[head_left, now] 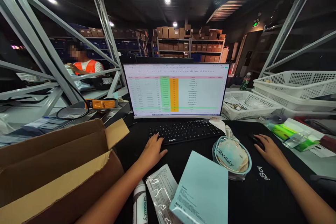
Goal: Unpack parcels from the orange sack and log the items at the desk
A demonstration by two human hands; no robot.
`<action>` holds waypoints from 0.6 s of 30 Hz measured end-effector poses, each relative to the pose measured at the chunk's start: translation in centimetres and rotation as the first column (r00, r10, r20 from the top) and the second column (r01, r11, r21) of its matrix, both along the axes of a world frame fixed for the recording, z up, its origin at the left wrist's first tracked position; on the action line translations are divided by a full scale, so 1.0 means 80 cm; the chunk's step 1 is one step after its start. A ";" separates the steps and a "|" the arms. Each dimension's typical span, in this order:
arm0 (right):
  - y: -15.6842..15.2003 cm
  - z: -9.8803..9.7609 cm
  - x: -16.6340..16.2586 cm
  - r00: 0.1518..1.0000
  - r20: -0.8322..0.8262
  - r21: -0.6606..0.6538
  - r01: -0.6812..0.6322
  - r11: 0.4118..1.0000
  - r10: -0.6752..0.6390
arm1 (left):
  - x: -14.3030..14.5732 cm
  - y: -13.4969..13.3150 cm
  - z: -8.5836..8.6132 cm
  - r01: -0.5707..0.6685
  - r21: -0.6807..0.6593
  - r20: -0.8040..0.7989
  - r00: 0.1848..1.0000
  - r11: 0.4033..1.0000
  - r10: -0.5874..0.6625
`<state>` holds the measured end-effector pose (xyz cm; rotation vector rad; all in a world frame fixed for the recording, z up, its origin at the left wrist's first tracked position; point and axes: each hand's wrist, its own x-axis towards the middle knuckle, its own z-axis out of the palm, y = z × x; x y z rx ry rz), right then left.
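Observation:
My left hand lies at the left end of a black keyboard, fingers stretched over the keys and thumb apart, holding nothing. Over on the right, my right hand rests on a black computer mouse, partly hidden by the fingers, on a black desk mat. Behind the keyboard, a monitor displays a spreadsheet with green and orange columns. Between my arms are a light blue box, a clear round pouch with blue trim, a printed plastic packet and a white tube.
An open cardboard box stands at the left. White plastic baskets are stacked at the right, near a green packet. Metal frame posts rise behind the desk. A person in an orange vest is farther back left.

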<state>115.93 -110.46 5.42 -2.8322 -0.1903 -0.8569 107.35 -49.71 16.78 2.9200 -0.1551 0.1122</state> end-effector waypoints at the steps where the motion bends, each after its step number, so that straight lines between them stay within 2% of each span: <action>1: 0.000 0.001 0.000 1.000 -0.002 -0.001 0.002 1.000 -0.002 | 0.001 -0.001 -0.002 -0.008 0.008 -0.015 1.000 1.000 0.008; 7: 0.002 0.005 -0.003 1.000 -0.018 -0.011 0.020 1.000 -0.021 | 0.001 -0.014 -0.007 -0.048 0.089 -0.030 0.998 0.995 0.051; 18: 0.003 0.007 -0.004 0.998 -0.027 -0.016 0.054 0.998 -0.054 | -0.002 -0.020 -0.003 -0.037 0.184 0.022 0.999 0.982 0.033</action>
